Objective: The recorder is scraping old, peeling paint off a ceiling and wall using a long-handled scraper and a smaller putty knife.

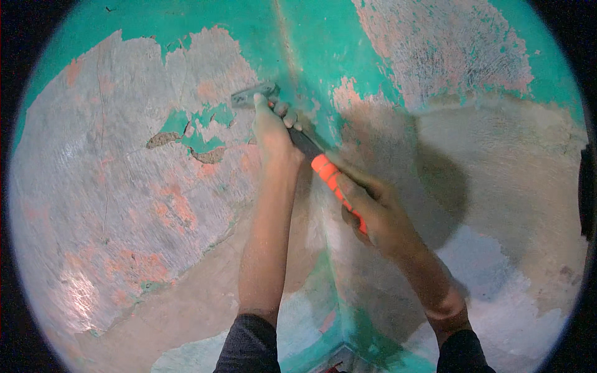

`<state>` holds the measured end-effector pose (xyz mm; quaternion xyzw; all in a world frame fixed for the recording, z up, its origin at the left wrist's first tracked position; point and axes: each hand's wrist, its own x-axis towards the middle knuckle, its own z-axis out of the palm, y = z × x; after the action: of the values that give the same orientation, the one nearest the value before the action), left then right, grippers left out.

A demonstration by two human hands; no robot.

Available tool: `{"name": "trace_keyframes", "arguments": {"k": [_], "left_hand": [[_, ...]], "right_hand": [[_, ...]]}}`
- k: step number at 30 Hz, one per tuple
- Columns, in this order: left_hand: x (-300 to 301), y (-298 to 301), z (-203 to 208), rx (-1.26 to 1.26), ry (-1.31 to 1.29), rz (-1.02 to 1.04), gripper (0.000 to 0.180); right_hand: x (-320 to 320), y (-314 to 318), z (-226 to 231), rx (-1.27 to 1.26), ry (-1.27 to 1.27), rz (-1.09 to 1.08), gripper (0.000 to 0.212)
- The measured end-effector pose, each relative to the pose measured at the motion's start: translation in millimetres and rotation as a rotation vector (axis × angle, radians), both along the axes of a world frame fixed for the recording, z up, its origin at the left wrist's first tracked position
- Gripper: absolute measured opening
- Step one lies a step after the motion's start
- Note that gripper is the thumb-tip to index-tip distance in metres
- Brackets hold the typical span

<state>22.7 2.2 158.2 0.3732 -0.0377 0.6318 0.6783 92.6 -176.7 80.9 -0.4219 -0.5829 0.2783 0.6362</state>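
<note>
A long-handled paint scraper (306,145) with a black shaft and an orange-and-black grip slants across the middle of the view. Its dark, wide head (244,96) is against or very near the wall at the edge of the green paint; the exact contact cannot be made out. My left hand (273,124) is closed round the shaft just behind the head, thumb toward the head. Lower and to the right, my right hand (373,211) wraps the orange grip. Around the head, the left wall (143,81) shows bare grey plaster with orange-pink patches.
Two walls meet at a vertical corner (283,31) running down the middle. Green paint (329,37) covers the upper part. Left of the scraper head is a leftover green patch (205,127) with broken plaster holes. The right wall (497,155) has grey-brown plaster and white patches.
</note>
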Motion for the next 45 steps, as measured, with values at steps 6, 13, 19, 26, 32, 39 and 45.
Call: {"name": "trace_keyframes", "arguments": {"k": [6,13,19,26,32,39,45], "left_hand": [[-2,2,-2,0.008,-0.026,-0.047,0.031],[4,13,16,0.030,-0.005,-0.031,0.030],[-1,11,26,0.101,0.002,-0.020,0.030],[6,-1,16,-0.003,-0.049,-0.036,0.025],[4,3,20,0.007,-0.030,0.019,0.026],[2,4,40,0.077,-0.034,0.024,0.027],[7,-2,-1,-0.003,-0.058,-0.055,0.027]], "right_hand": [[0,-1,0,-0.078,0.070,-0.007,0.043],[-3,-2,13,-0.006,0.042,-0.016,0.043],[-6,-2,26,0.021,0.014,0.009,0.047],[-1,1,11,-0.024,0.052,0.000,0.044],[0,0,16,-0.006,-0.047,-0.032,0.046],[-8,-6,40,-0.009,0.022,-0.002,0.043],[-6,-5,2,-0.058,0.030,-0.055,0.044]]}}
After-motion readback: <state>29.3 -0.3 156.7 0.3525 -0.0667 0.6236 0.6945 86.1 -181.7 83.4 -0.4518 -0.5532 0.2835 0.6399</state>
